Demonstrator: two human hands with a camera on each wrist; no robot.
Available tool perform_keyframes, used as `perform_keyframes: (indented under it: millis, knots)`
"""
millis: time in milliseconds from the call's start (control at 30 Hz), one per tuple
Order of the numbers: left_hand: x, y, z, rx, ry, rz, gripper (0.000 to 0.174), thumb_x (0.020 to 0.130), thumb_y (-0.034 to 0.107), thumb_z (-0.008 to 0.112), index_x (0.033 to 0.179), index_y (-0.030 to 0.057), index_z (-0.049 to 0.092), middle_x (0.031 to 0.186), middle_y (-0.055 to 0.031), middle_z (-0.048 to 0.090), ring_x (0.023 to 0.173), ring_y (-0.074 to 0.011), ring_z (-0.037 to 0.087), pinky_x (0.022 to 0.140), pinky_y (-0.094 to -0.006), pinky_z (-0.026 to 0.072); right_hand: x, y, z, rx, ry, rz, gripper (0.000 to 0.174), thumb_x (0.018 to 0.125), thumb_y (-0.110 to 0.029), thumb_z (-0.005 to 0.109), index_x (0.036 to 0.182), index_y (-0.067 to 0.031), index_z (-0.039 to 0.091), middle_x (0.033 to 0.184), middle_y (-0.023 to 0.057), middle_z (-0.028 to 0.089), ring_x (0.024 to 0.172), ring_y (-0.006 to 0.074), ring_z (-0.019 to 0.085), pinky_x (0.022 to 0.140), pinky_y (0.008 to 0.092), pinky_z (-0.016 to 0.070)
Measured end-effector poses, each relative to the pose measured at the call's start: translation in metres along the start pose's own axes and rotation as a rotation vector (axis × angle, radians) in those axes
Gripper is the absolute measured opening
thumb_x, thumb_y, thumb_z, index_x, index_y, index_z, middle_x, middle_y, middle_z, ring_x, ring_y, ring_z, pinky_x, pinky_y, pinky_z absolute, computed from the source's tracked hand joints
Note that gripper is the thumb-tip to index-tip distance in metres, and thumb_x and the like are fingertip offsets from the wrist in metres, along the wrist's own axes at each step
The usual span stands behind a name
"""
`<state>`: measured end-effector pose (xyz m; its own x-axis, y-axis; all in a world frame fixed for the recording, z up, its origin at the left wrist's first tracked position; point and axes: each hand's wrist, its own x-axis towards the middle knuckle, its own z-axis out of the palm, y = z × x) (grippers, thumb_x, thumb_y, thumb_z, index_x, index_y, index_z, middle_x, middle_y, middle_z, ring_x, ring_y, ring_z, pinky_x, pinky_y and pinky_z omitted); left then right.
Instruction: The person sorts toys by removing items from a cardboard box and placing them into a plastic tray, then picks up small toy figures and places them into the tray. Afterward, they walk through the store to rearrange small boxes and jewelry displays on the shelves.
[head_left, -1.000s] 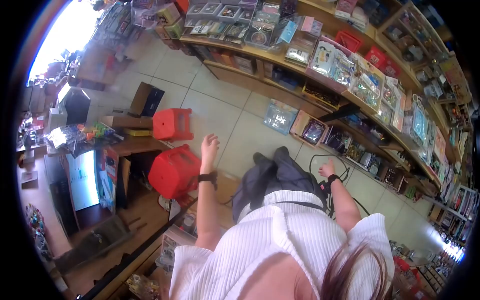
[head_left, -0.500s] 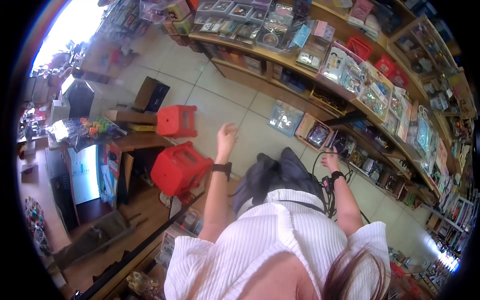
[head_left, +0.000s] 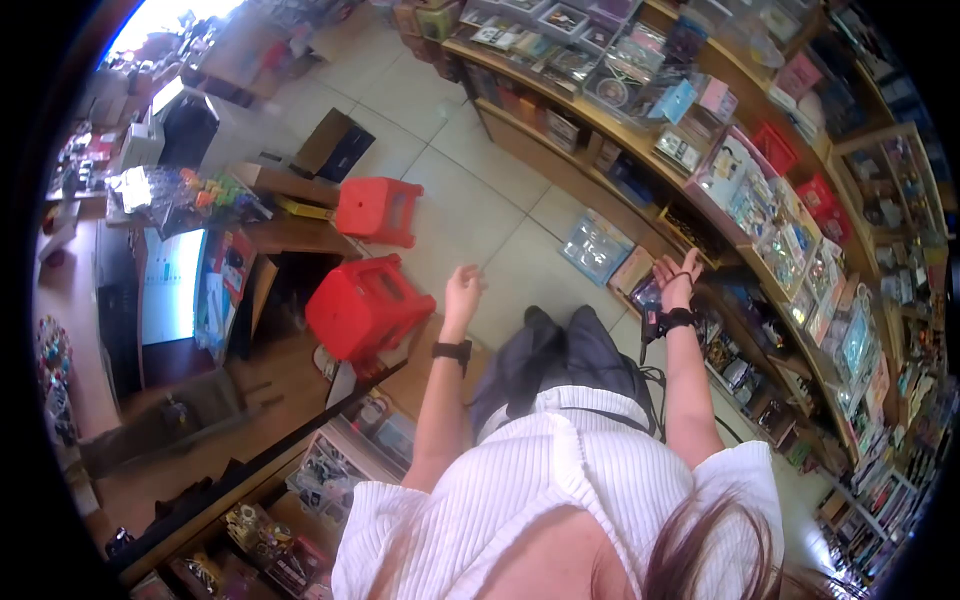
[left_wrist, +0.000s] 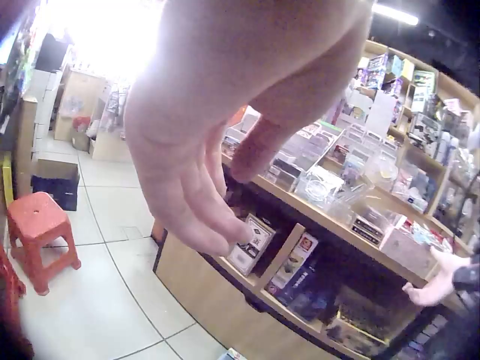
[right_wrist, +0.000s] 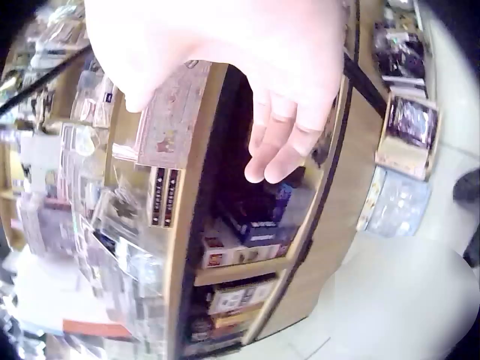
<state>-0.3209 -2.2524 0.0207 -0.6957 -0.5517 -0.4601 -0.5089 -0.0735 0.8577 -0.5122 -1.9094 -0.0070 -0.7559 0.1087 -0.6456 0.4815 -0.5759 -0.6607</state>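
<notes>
My left hand hangs over the tiled floor with loosely bent fingers and holds nothing. In the left wrist view its fingers droop in front of the shelf unit. Farther right, my right hand is held out by the wooden shelf unit, palm partly up, with nothing in it. The right wrist view shows the right fingers relaxed, overlapping an open compartment with boxes in it. Below the hands, a blue-edged clear package lies on the floor beside an open carton.
Two red plastic stools stand at the left, near a desk with a lit monitor. Trays of small packaged goods crowd the shelf top on the right. A dark open box sits on the floor farther off.
The right hand has moved up and forward toward the shelf, its palm turning upward. The left hand has shifted right. The head view has swung, so the stools and shelves sit farther right.
</notes>
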Motion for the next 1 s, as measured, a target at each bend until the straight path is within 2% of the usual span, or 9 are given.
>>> perform_keyframes:
  millis: [33, 100, 333, 400, 433, 500, 700, 833, 1000]
  knots:
    - [-0.001, 0.002, -0.005, -0.010, 0.015, 0.005, 0.032, 0.081, 0.002, 0.040, 0.111, -0.0050, 0.048, 0.098, -0.0178, 0.060, 0.077, -0.0204, 0.062, 0.064, -0.0265, 0.0481, 0.007, 0.000, 0.009, 0.016, 0.014, 0.019, 0.097, 0.072, -0.060, 0.058, 0.137, -0.0276, -0.006, 0.104, 0.0197, 0.051, 0.084, 0.0277, 0.056, 0.074, 0.0369, 0.0475]
    - [-0.002, 0.004, -0.017, 0.008, 0.045, -0.007, 0.030, 0.083, 0.004, 0.041, 0.110, -0.0043, 0.048, 0.098, -0.0184, 0.059, 0.078, -0.0219, 0.063, 0.062, -0.0270, 0.0480, 0.017, 0.001, 0.025, 0.038, -0.062, 0.104, 0.092, 0.069, -0.066, 0.057, 0.123, 0.0045, 0.031, 0.112, 0.0180, 0.045, 0.100, 0.0265, 0.047, 0.088, 0.0328, 0.0416]
    - [0.009, -0.021, -0.060, 0.084, 0.164, 0.066, 0.027, 0.093, 0.021, 0.036, 0.094, -0.0018, 0.050, 0.079, -0.0112, 0.063, 0.061, -0.0143, 0.058, 0.055, -0.0263, 0.0459, -0.002, 0.024, 0.096, 0.213, -0.349, 0.317, 0.050, 0.080, -0.034, 0.062, 0.117, -0.0036, 0.045, 0.107, 0.0108, 0.051, 0.100, 0.0214, 0.048, 0.091, 0.0351, 0.0383]
    - [0.014, -0.025, -0.065, 0.021, 0.218, 0.099, 0.031, 0.094, 0.023, 0.033, 0.089, -0.0014, 0.052, 0.072, -0.0102, 0.062, 0.058, -0.0141, 0.057, 0.053, -0.0268, 0.0457, -0.013, 0.036, 0.119, 0.240, -0.416, 0.379, 0.037, 0.080, -0.036, 0.061, 0.101, -0.0048, 0.055, 0.102, 0.0083, 0.052, 0.100, 0.0214, 0.048, 0.092, 0.0374, 0.0384]
    - [0.007, -0.010, -0.067, -0.072, 0.214, 0.037, 0.033, 0.094, 0.024, 0.033, 0.088, -0.0013, 0.053, 0.069, -0.0096, 0.062, 0.059, -0.0143, 0.058, 0.054, -0.0268, 0.0462, -0.026, 0.038, 0.139, 0.248, -0.315, 0.382, 0.029, 0.080, -0.036, 0.061, 0.085, -0.0075, 0.058, 0.086, 0.0062, 0.056, 0.091, 0.0215, 0.052, 0.089, 0.0401, 0.0404]
    - [0.006, -0.007, -0.071, -0.072, 0.222, 0.021, 0.029, 0.094, 0.019, 0.032, 0.094, -0.0022, 0.051, 0.076, -0.0122, 0.063, 0.065, -0.0150, 0.061, 0.060, -0.0274, 0.0495, -0.023, 0.048, 0.155, 0.361, -0.585, 0.509, 0.037, 0.086, -0.037, 0.052, 0.063, -0.0083, 0.052, 0.054, 0.0018, 0.046, 0.071, 0.0202, 0.053, 0.084, 0.0413, 0.0423]
    - [0.028, -0.004, -0.082, -0.176, 0.370, 0.133, 0.030, 0.077, 0.000, 0.041, 0.106, -0.0021, 0.048, 0.088, -0.0157, 0.063, 0.061, -0.0166, 0.054, 0.057, -0.0291, 0.0443, -0.032, 0.050, 0.254, 0.350, -0.947, 0.597, 0.028, 0.089, -0.030, 0.048, 0.074, -0.0086, 0.057, 0.052, 0.0001, 0.038, 0.073, 0.0172, 0.051, 0.089, 0.0389, 0.0394]
    - [0.061, 0.006, -0.098, 0.147, 0.363, 0.098, 0.040, 0.070, -0.001, 0.044, 0.110, 0.0002, 0.047, 0.105, -0.0155, 0.058, 0.098, -0.0259, 0.055, 0.078, -0.0302, 0.0475, -0.031, 0.051, 0.318, 0.135, -0.945, 0.482, 0.024, 0.087, -0.019, 0.052, 0.109, -0.0095, 0.055, 0.069, 0.0016, 0.057, 0.081, 0.0198, 0.055, 0.088, 0.0360, 0.0402]
    - [0.122, 0.044, -0.119, 0.339, 0.210, 0.024, 0.054, 0.070, 0.011, 0.052, 0.122, 0.0030, 0.041, 0.135, -0.0339, 0.018, 0.128, -0.0392, 0.021, 0.105, -0.0371, 0.0217, 0.000, 0.061, 0.372, 0.087, -1.035, 0.432, 0.043, 0.087, -0.017, 0.049, 0.128, -0.0098, 0.040, 0.123, 0.0076, 0.046, 0.111, 0.0214, 0.044, 0.098, 0.0378, 0.0343]
